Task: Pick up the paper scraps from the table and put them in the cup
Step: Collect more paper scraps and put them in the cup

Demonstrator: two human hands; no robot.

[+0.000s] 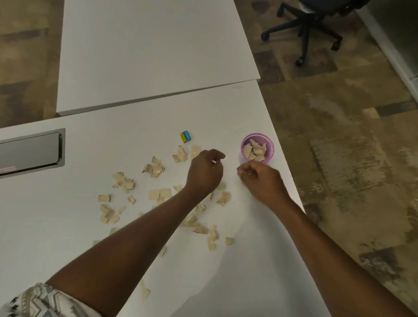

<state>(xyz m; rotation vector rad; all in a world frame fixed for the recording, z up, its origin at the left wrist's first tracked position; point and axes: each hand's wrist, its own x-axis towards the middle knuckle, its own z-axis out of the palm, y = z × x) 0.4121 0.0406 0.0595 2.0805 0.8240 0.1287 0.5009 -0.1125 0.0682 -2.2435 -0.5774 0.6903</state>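
Several beige paper scraps [124,182] lie scattered over the white table [56,235], some hidden under my left forearm. A small pink cup [265,158] stands near the table's right edge and holds several scraps. My left hand [205,172] hovers left of the cup with fingers curled; a tiny pale bit shows at its fingertips, too small to identify. My right hand [259,179] sits just in front of the cup, fingers curled shut, and whether it holds a scrap is hidden.
A small blue and yellow eraser [186,136] lies behind the scraps. A grey metal cable hatch [23,152] is set into the table at left. A second white table [148,48] adjoins behind. An office chair [309,26] stands on the carpet at the far right.
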